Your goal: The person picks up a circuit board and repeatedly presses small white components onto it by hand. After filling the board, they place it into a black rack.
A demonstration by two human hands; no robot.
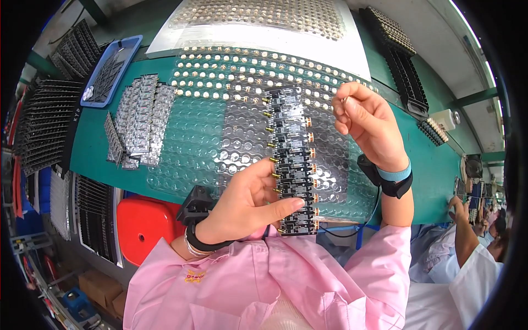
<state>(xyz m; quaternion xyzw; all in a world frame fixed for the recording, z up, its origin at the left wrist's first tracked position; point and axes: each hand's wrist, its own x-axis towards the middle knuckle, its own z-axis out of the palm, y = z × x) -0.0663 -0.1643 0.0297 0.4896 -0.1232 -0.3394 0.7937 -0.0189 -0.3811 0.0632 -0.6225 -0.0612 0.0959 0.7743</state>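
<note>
My left hand (247,193) grips a long black circuit board strip (291,137) near its lower end, thumb across its face. The strip stands lengthwise before me, with yellow-tipped parts along its left edge and small coppery round parts along the lower part of its right edge. To the right of its upper end, my right hand (373,124) is raised, thumb and forefinger pinched together. Something tiny shows at those fingertips, too small to name. Beneath the strip lies a clear blister tray (192,137), its far rows filled with small round pale parts (202,74).
Stacked circuit board strips (140,118) lie left on the green table (91,140), near a blue tray (118,66) of dark thin pieces. Another filled blister tray (258,16) sits at the back. Black racks (47,124) stand far left, above a red stool (148,228). Co-workers sit at right.
</note>
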